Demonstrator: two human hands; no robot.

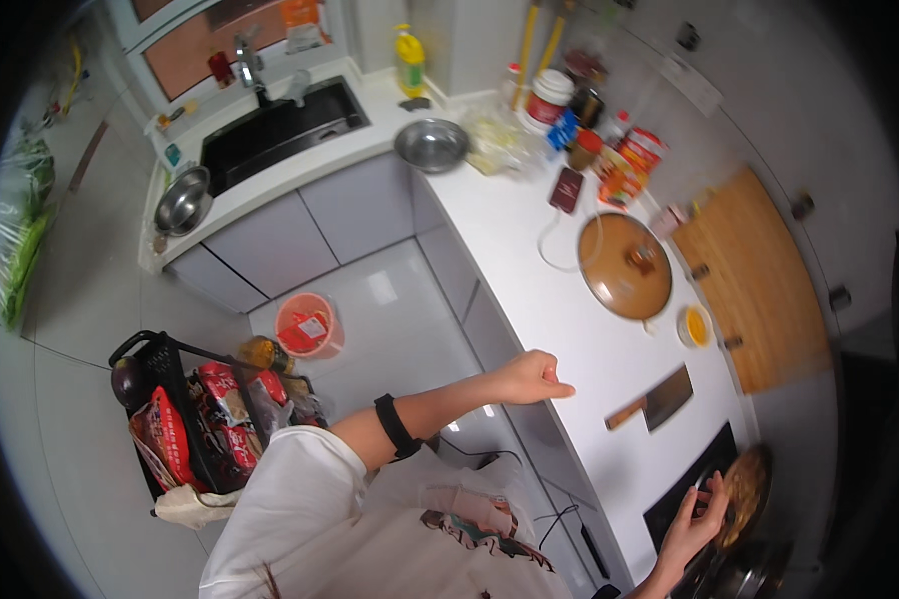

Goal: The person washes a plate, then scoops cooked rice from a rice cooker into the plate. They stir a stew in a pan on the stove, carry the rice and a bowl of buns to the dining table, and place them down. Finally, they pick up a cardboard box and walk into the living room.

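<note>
My left hand (532, 378) is over the edge of the white countertop, its fingers curled and no object visible in it. On the counter beyond it lies a cleaver (668, 398) with a wooden handle. At the lower right, my right hand (693, 520) is beside a frying pan (745, 494) with food in it, at the black cooktop (663, 517). Something shiny shows between its fingers; whether it is gripped cannot be told. A brown glass lid (622, 273) and a small bowl of yellow food (694, 326) are farther back.
A wooden cutting board (757, 284) leans against the wall. Seasoning packets (633, 165), a phone (566, 189) with a cable and a metal bowl (431, 144) are on the counter, near the black sink (285, 131). On the floor are a pink bin (333, 337) and a black basket (187, 419) of packages.
</note>
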